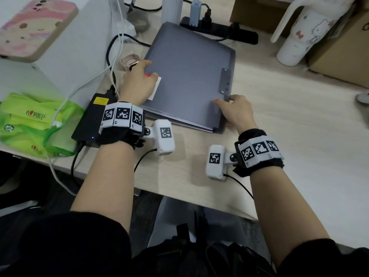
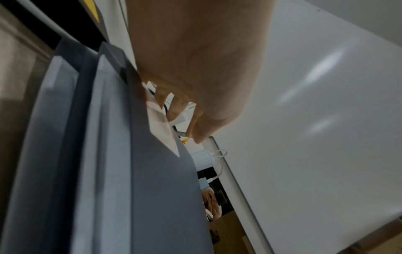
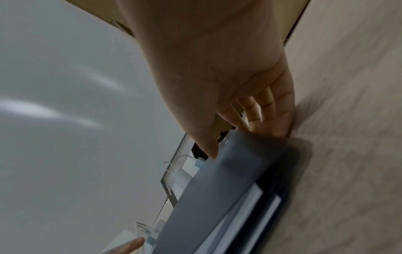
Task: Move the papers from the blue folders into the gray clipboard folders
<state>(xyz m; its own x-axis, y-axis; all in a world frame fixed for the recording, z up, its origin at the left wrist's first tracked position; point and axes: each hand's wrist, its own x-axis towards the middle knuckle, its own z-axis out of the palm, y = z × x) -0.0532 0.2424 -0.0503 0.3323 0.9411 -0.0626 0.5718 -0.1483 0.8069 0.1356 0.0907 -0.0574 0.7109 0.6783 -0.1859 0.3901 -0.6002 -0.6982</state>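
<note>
Right hand [image 1: 236, 110]: at the near right corner of the gray clipboard folders [image 1: 189, 76], thumb on top, fingers [image 3: 280, 110] curled under the edge, gripping it.
Left hand [image 1: 137, 82]: at the folders' left edge, fingers curled over it by a white label [image 1: 155, 86].
Gray clipboard folders: stacked, closed, on the desk [image 1: 299, 136].
Power strip [image 1: 219, 31]: just beyond the folders.
White tumbler [image 1: 299, 37]: beyond the folders, to their right.

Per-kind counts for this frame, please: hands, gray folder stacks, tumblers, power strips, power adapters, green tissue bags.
hands: 2 (left, right), both gripping the stack's edges
gray folder stack: 1
white tumbler: 1
black power strip: 1
black power adapter: 1
green tissue bag: 1
Total: 7
</note>
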